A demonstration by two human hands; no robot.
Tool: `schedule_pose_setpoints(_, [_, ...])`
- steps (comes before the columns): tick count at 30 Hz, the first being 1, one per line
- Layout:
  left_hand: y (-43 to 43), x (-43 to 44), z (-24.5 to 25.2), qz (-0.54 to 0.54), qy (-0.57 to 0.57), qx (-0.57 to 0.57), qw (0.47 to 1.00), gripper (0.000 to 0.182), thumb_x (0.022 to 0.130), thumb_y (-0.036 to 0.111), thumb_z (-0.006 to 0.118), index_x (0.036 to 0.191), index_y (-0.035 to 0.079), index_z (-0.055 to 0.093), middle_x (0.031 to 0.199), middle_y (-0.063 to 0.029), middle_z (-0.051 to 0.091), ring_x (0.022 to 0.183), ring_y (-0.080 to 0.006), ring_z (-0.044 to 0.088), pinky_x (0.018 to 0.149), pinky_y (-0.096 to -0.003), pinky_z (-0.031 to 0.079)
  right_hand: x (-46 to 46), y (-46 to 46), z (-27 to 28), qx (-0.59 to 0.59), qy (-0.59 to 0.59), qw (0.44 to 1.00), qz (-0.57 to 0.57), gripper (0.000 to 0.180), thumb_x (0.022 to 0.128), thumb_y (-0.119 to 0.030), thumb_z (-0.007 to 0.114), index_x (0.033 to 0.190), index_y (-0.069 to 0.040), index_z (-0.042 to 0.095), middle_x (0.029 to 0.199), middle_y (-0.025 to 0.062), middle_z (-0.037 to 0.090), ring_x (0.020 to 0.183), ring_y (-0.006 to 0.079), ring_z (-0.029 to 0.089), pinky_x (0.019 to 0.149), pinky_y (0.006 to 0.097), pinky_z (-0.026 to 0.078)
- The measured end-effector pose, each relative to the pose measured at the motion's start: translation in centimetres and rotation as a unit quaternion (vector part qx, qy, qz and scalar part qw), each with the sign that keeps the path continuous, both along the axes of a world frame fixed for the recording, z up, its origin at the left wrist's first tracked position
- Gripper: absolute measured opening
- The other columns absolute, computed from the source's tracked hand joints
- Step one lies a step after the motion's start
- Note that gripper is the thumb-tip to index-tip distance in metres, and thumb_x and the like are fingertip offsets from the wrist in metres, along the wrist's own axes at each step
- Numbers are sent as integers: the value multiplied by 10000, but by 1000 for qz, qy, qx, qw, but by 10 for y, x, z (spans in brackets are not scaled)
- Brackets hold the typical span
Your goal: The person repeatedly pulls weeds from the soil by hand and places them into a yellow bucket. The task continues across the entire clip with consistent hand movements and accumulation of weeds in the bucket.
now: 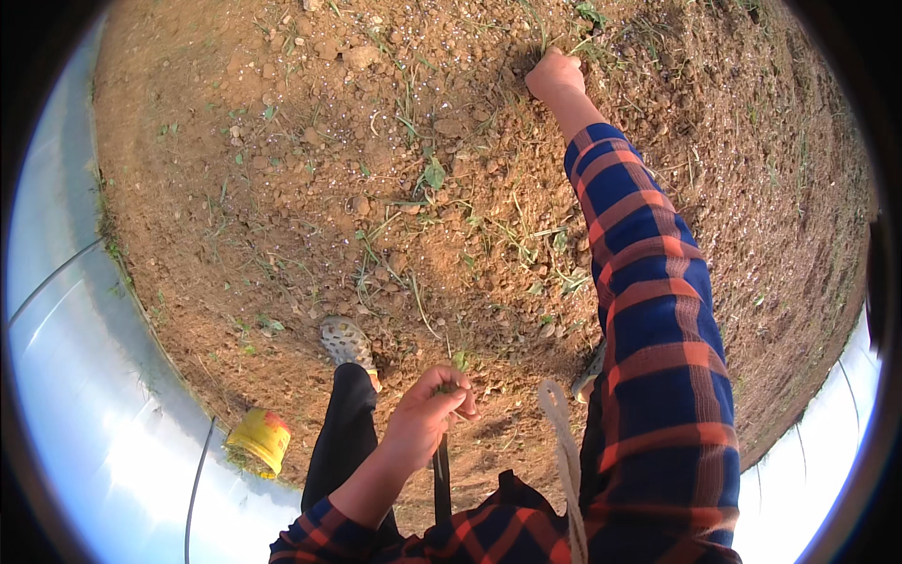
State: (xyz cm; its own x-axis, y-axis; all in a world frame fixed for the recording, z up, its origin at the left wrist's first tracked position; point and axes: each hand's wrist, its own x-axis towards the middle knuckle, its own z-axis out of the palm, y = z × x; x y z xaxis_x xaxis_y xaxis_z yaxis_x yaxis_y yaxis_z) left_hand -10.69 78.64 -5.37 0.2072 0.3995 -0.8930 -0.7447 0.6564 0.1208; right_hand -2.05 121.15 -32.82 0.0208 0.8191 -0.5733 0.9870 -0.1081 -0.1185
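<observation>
My left hand [431, 416] is held low in front of my body, its fingers closed on a small bunch of green plants. My right hand [557, 73] reaches far forward to the soil [451, 127], beside some green weeds [595, 49]. Its fingertips are hidden, so I cannot tell whether it grips a stem. Between the two hands, a broad green leaf [433, 173] and thin uprooted-looking stems lie on the brown, crumbly ground. A pale rope loop [557, 405] hangs by my right sleeve.
A yellow plastic bucket [259, 440] with plant matter at its mouth stands at the lower left, near the plastic sheeting [120, 395] and its thin hoops. My shoes [345, 338] are on the soil. More sheeting [810, 437] curves along the lower right.
</observation>
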Motion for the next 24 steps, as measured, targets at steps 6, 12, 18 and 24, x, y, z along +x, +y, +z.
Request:
schedule_pose_setpoints(6, [-3,-18,9,31,-8,-16,999,143,996,39,486,1128,52,540,943,-73,590,912,-171,576,884,-369,477,30,15,-42,57,155,986,-6,475,931,-258,595,1331,-6,556,1251,304,633,1217,391,607,997,454,522])
schedule_pose_setpoints(12, [-6,-24,10,13,13,-25,1000,168,974,24,482,1130,47,540,943,-80,591,918,-173,576,888,-362,473,44,11,-53,48,327,934,-138,553,961,-232,612,1406,60,461,1031,212,682,726,272,709,691,391,607])
schedule_pose_setpoints(18, [-7,-12,6,-3,15,-21,1000,157,980,9,470,1120,35,537,936,-89,597,920,-190,582,886,-369,471,69,8,-64,50,568,757,-320,240,961,-97,639,1158,19,564,896,96,622,709,188,631,615,356,609])
schedule_pose_setpoints(24, [-13,-4,5,-37,24,-29,999,152,983,9,468,1117,30,537,940,-94,602,917,-199,589,894,-382,479,80,-70,-15,-26,648,658,-383,150,958,-37,576,1103,-4,593,864,116,648,726,176,645,647,356,637])
